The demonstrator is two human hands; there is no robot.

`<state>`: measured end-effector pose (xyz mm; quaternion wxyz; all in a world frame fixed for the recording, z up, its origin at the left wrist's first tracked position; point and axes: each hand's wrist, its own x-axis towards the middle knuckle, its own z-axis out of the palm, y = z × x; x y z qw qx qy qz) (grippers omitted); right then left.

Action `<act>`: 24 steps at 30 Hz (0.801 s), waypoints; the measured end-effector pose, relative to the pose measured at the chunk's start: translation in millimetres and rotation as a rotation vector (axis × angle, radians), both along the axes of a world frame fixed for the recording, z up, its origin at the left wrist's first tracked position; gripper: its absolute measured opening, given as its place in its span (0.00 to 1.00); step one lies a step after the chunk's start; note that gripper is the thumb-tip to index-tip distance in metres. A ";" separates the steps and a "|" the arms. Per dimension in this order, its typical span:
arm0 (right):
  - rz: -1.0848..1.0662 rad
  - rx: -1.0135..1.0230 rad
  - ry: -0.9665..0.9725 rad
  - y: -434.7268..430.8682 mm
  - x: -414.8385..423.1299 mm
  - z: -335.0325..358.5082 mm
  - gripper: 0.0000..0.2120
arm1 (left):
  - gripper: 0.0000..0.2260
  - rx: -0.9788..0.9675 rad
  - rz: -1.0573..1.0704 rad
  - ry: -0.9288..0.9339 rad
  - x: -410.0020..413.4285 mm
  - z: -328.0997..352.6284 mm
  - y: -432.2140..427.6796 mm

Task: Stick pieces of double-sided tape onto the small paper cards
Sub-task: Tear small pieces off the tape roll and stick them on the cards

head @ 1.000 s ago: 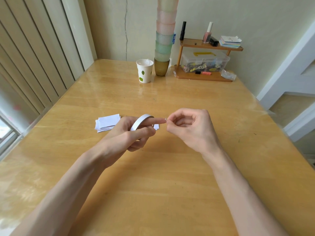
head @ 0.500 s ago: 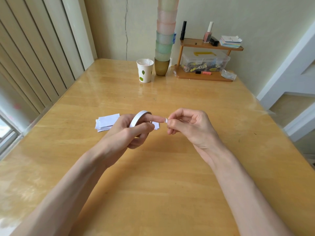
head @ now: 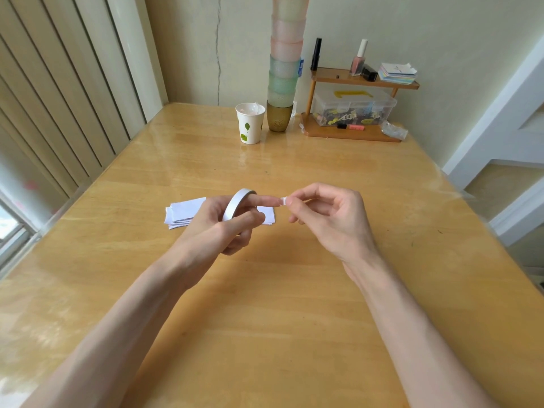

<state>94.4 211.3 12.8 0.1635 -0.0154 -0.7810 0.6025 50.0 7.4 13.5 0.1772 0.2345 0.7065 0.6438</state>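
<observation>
My left hand [head: 226, 228] holds a white roll of double-sided tape [head: 235, 203] above the middle of the wooden table [head: 265, 334]; the index finger goes through the roll and points right. Against that fingertip my right hand [head: 329, 222] pinches a small white piece of tape [head: 284, 200] between thumb and index finger. A loose stack of small white paper cards [head: 184, 212] lies on the table just behind my left hand, partly hidden by it; one card edge [head: 268, 217] shows to the right of my fingers.
At the far edge stand a white paper cup [head: 249, 123] with green leaves, a tall stack of coloured cups [head: 284, 69], and a small wooden shelf [head: 353, 132] with a clear plastic box, bottles and a pile of notes. Vertical blinds hang at the left.
My right hand has closed from a loose curl into a pinch on the small piece of tape at my left index fingertip. The left hand and the roll have hardly moved.
</observation>
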 end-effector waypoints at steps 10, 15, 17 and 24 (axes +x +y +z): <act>-0.262 0.354 -0.223 46.0 -11.4 -16.6 0.06 | 0.14 0.057 0.115 -0.125 -3.3 -4.9 2.7; -0.299 0.684 -0.277 61.5 -16.9 -39.8 0.07 | 0.14 0.039 0.125 -0.132 -2.8 -6.7 3.5; -0.346 0.709 -0.248 61.0 -18.5 -41.4 0.06 | 0.14 0.045 0.130 -0.135 -3.6 -7.0 3.4; -0.435 0.703 -0.170 58.8 -20.6 -43.3 0.11 | 0.14 0.037 0.135 -0.143 -3.9 -7.2 4.3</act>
